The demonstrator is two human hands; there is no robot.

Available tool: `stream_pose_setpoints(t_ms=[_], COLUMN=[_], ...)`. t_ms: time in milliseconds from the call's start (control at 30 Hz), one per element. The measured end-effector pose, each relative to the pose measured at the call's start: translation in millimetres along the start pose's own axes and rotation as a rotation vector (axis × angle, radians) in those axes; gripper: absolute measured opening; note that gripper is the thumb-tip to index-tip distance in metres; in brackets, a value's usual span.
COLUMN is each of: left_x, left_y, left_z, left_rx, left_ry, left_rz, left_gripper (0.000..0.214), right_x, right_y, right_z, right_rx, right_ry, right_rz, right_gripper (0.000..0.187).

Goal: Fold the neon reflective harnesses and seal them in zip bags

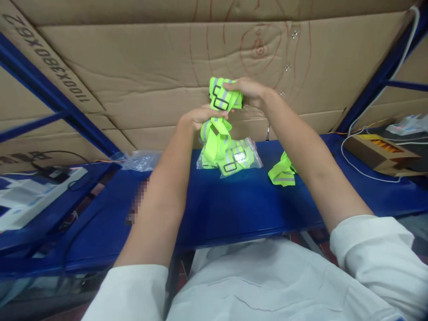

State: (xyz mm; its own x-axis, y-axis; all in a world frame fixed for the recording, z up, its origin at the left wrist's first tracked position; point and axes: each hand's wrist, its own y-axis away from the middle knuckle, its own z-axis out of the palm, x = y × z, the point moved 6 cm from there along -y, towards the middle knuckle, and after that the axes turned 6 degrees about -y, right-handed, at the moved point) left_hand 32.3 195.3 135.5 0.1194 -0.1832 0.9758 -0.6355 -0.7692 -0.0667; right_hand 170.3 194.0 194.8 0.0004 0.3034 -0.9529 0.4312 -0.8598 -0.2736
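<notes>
A neon yellow reflective strap [219, 116] with grey bands and black buckles hangs above the blue shelf [240, 200]. My right hand [249, 92] is closed on its top, folded end. My left hand [200, 117] grips the strap lower down, fingers wrapped round it. Below them a clear plastic bag [234, 158] with another folded yellow strap lies on the shelf. A third folded strap [283, 173] lies to the right of the bag, beside my right forearm.
Cardboard sheets [150, 67] form the wall behind. An empty clear bag [138, 159] lies at the left. A white power strip with cables [40, 187] sits far left. A cardboard box [381, 154] and white cables are at the right.
</notes>
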Motion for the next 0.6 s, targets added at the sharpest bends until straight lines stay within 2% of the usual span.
stream_pose_setpoints(t_ms=[100, 167, 400, 600], left_x=[4, 5, 8, 20], left_y=[-4, -4, -4, -4], left_z=[-11.2, -16.4, -29.5, -33.9], left_rx=[0.049, 0.058, 0.053, 0.069], left_ry=[-0.021, -0.034, -0.109, -0.135], left_rz=[-0.006, -0.025, -0.054, -0.026], left_gripper=[0.034, 0.034, 0.035, 0.034], right_x=[-4, -8, -12, -10], right_y=[-6, -7, -14, -24], right_z=[0, 4, 11, 11], right_rx=[0.024, -0.008, -0.157, -0.136], right_ry=[-0.053, -0.056, -0.080, -0.109], right_rz=[0.046, 0.044, 0.064, 0.091], right_gripper=[0.023, 0.020, 0.028, 0.035])
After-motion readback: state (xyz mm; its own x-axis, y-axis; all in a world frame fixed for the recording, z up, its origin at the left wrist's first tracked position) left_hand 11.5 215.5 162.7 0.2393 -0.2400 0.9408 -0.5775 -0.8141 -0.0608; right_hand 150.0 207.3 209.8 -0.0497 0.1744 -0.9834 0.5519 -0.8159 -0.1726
